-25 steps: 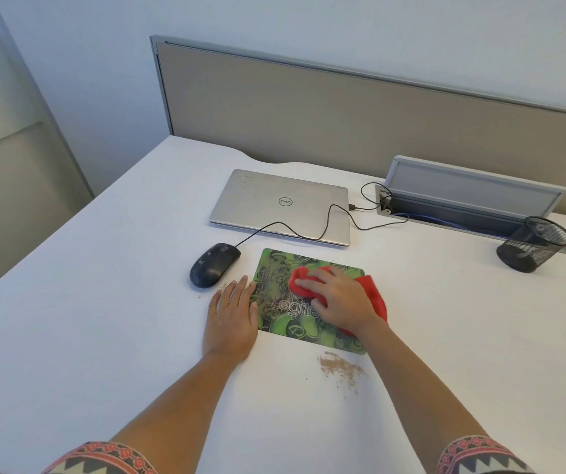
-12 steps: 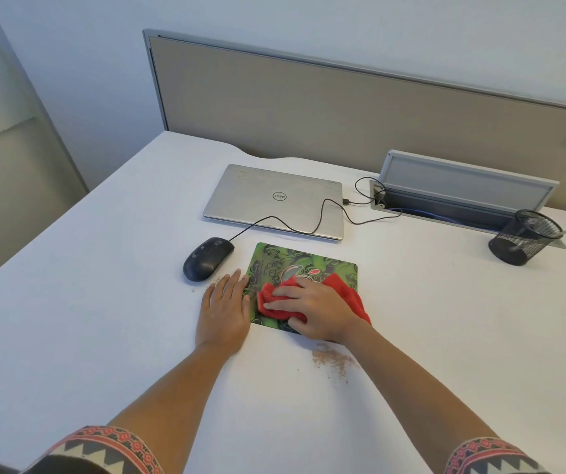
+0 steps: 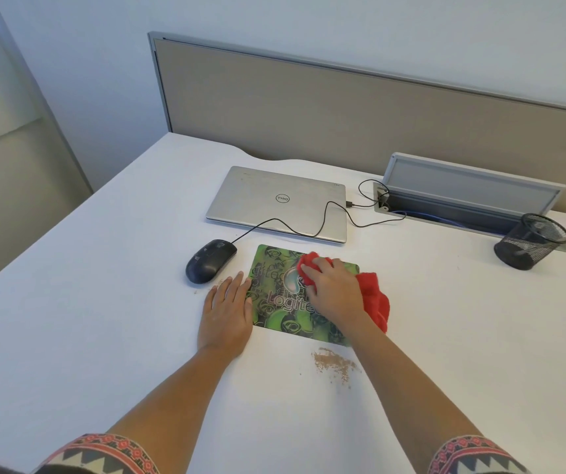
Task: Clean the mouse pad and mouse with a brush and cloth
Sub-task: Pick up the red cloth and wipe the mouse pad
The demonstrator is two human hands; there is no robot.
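My right hand (image 3: 334,292), clutching a crumpled red cloth (image 3: 374,299), moves up the centre-frame green printed rectangular mouse pad (image 3: 274,268); my left hand (image 3: 227,313) lies flat.

green patterned mouse pad (image 3: 274,271) lies flat just right of the left hand (image 3: 227,313); red cloth (image 3: 374,299) bunched on it, gripped under the right hand (image 3: 334,292); black wired mouse (image 3: 210,260) just beyond the left hand's fingertips.

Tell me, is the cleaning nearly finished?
Roughly halfway, I think. Done: brown crumbs look brushed off onto the white desk. In hand: the right hand holds a red cloth down on the green printed mouse pad, and the left hand lies flat at its edge. Left: the black mouse sits untouched, with specks near it.
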